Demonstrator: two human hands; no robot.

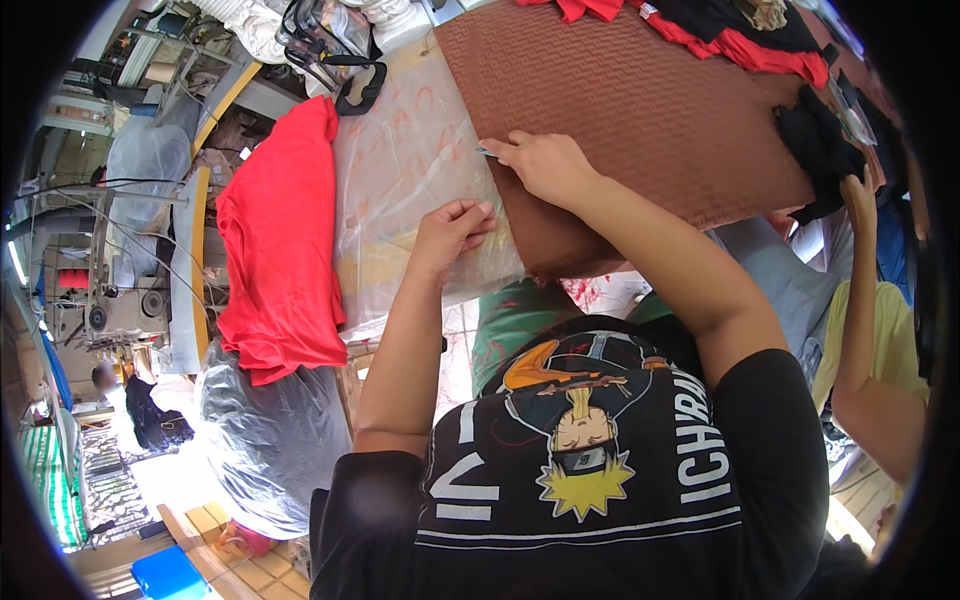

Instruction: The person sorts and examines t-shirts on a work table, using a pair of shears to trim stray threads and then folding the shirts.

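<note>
My left hand (452, 232) rests with curled fingers on a clear plastic sheet (410, 170) that covers the table, pressing it down near the edge of a brown textured mat (640, 110). My right hand (540, 165) lies on the mat's left edge and pinches a small thin object at its fingertips; what it is I cannot tell. The plastic has faint reddish printing under it.
A pile of red cloth (280, 240) lies left of the plastic. Red and black garments (740, 35) sit at the mat's far end, and black cloth (820, 150) at its right. Another person's arm (860, 300) reaches up there. A plastic-wrapped bundle (265, 440) sits below.
</note>
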